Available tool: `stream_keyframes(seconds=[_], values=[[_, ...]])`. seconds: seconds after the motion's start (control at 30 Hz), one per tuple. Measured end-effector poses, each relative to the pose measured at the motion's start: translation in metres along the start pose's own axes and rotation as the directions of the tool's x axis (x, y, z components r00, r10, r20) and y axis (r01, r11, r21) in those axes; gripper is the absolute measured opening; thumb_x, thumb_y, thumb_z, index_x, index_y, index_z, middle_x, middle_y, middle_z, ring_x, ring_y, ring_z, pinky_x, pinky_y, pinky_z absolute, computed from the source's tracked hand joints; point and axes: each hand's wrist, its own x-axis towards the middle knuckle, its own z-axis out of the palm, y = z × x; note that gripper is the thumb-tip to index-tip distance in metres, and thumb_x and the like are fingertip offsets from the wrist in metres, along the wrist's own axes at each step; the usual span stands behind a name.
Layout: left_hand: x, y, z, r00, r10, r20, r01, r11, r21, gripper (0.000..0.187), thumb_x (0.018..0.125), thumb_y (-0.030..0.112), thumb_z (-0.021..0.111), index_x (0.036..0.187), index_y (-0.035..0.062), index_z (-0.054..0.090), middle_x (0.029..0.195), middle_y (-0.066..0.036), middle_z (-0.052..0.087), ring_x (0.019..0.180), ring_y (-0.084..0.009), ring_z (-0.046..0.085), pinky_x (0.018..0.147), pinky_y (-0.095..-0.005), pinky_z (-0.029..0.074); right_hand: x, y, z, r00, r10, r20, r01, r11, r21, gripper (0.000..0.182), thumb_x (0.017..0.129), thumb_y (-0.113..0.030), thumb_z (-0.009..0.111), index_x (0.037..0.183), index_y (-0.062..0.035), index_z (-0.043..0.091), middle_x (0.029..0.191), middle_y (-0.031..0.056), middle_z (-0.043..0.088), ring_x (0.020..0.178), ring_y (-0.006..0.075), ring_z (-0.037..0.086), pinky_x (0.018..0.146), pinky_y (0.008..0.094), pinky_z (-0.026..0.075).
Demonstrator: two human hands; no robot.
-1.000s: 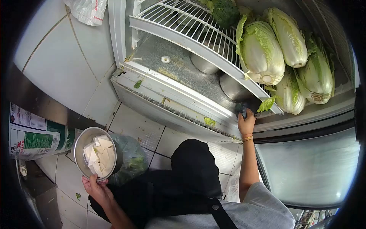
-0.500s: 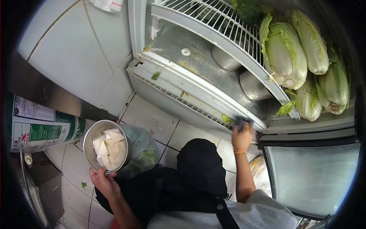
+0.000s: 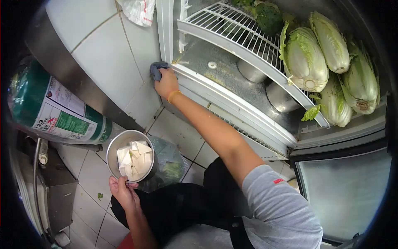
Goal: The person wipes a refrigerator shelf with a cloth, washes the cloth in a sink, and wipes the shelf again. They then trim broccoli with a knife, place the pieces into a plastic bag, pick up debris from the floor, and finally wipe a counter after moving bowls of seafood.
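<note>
My left hand [image 3: 124, 193] grips the near rim of a round metal pot [image 3: 123, 138], which holds several white blocks [image 3: 136, 159] that look like tofu. At the left end of the fridge's front sill [image 3: 232, 101], my right hand [image 3: 167, 84] is closed on a crumpled blue-grey cloth [image 3: 157, 69]. The cloth lies against the corner where the fridge frame meets the tiled wall. An orange band circles my right wrist.
Napa cabbages [image 3: 306, 58] and a broccoli head [image 3: 267, 18] rest on the wire shelf [image 3: 232, 29]. Metal containers [image 3: 282, 97] stand below it. The fridge door [image 3: 344, 186] hangs open at right. A green fire extinguisher [image 3: 62, 108] and a plastic bag of greens [image 3: 168, 162] are at left.
My right hand has swept the cloth from the sill's right end to its left end. Leaf scraps on the ledge no longer show. My left hand still holds the pot.
</note>
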Motion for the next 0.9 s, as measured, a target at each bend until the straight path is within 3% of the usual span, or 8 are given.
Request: stream_keyframes(seconds=[0.07, 0.2, 0.27, 0.37, 0.57, 0.63, 0.73, 0.9], values=[[-0.006, 0.006, 0.004, 1.000, 0.018, -0.002, -0.018, 1.000, -0.015, 0.019, 0.077, -0.003, 0.049, 0.073, 0.0082, 0.034, 0.061, -0.006, 0.051, 0.038, -0.0116, 0.048, 0.035, -0.0221, 0.045, 0.015, -0.015, -0.005, 0.951, 0.288, 0.116, -0.310, 0.853, 0.421, 0.031, 0.069, -0.011, 0.062, 0.097, 0.0027, 0.058, 0.102, 0.0258, 0.056, 0.099, 0.0384, 0.052, 0.087, 0.0400, 0.041], [-0.013, 0.009, 0.008, 1.000, 0.020, -0.023, -0.021, 0.999, -0.043, 0.018, 0.077, -0.003, 0.049, 0.074, 0.0081, 0.034, 0.060, -0.007, 0.051, 0.036, -0.0129, 0.049, 0.034, -0.0224, 0.045, 0.013, 0.000, 0.012, 0.941, 0.317, -0.116, -0.176, 0.754, 0.633, 0.046, 0.071, -0.021, 0.067, 0.107, 0.0053, 0.055, 0.106, 0.0255, 0.056, 0.102, 0.0358, 0.053, 0.090, 0.0367, 0.040], [-0.014, 0.009, 0.007, 0.999, 0.014, -0.032, -0.015, 0.999, -0.045, 0.018, 0.077, -0.003, 0.049, 0.074, 0.0081, 0.034, 0.061, -0.007, 0.051, 0.037, -0.0129, 0.049, 0.034, -0.0226, 0.045, 0.002, -0.009, -0.038, 0.906, 0.264, -0.330, -0.061, 0.854, 0.516, 0.035, 0.074, -0.018, 0.066, 0.098, 0.0046, 0.058, 0.090, 0.0161, 0.062, 0.083, 0.0244, 0.059, 0.076, 0.0318, 0.045], [-0.010, 0.005, 0.008, 1.000, 0.016, -0.018, -0.017, 0.996, -0.088, 0.018, 0.077, -0.003, 0.049, 0.075, 0.0078, 0.035, 0.061, -0.006, 0.051, 0.038, -0.0129, 0.051, 0.035, -0.0228, 0.045, -0.016, 0.012, -0.124, 0.881, -0.040, -0.472, 0.148, 0.970, 0.193, 0.032, 0.070, -0.012, 0.067, 0.097, 0.0018, 0.057, 0.096, 0.0170, 0.055, 0.091, 0.0310, 0.052, 0.083, 0.0365, 0.041], [-0.004, 0.000, 0.010, 1.000, -0.025, 0.013, 0.026, 0.998, -0.051, 0.017, 0.077, -0.001, 0.051, 0.076, 0.0081, 0.036, 0.060, -0.006, 0.052, 0.037, -0.0130, 0.049, 0.036, -0.0228, 0.043, -0.081, 0.086, -0.273, 0.995, -0.094, -0.023, 0.096, 0.993, 0.068, 0.050, 0.067, 0.008, 0.047, 0.115, -0.0050, 0.056, 0.119, 0.0155, 0.054, 0.117, 0.0267, 0.047, 0.100, 0.0326, 0.032], [0.000, -0.004, 0.008, 0.999, -0.043, 0.003, 0.043, 0.998, -0.055, 0.017, 0.077, -0.001, 0.050, 0.077, 0.0079, 0.036, 0.060, -0.006, 0.052, 0.037, -0.0128, 0.049, 0.036, -0.0229, 0.043, -0.104, 0.124, -0.300, 0.976, 0.067, 0.209, -0.067, 0.998, -0.008, 0.050, 0.064, 0.005, 0.047, 0.112, -0.0045, 0.058, 0.115, 0.0155, 0.056, 0.115, 0.0280, 0.048, 0.100, 0.0342, 0.033], [0.003, -0.005, 0.007, 0.999, -0.049, 0.008, 0.050, 0.998, -0.043, 0.016, 0.077, -0.001, 0.049, 0.077, 0.0076, 0.036, 0.060, -0.006, 0.052, 0.037, -0.0124, 0.047, 0.035, -0.0230, 0.042, -0.107, 0.123, -0.295, 0.941, 0.056, 0.333, -0.015, 0.992, -0.124, 0.047, 0.064, 0.004, 0.048, 0.108, -0.0048, 0.060, 0.112, 0.0154, 0.058, 0.111, 0.0280, 0.052, 0.097, 0.0336, 0.036], [0.007, -0.006, 0.012, 0.999, -0.050, 0.014, 0.050, 0.999, -0.002, 0.016, 0.078, -0.002, 0.048, 0.077, 0.0076, 0.036, 0.060, -0.006, 0.051, 0.037, -0.0123, 0.047, 0.035, -0.0232, 0.041, -0.038, 0.094, -0.229, 0.895, -0.062, 0.441, 0.058, 0.998, 0.021, 0.040, 0.067, -0.001, 0.055, 0.106, -0.0092, 0.061, 0.103, 0.0156, 0.062, 0.098, 0.0277, 0.059, 0.087, 0.0309, 0.043]])
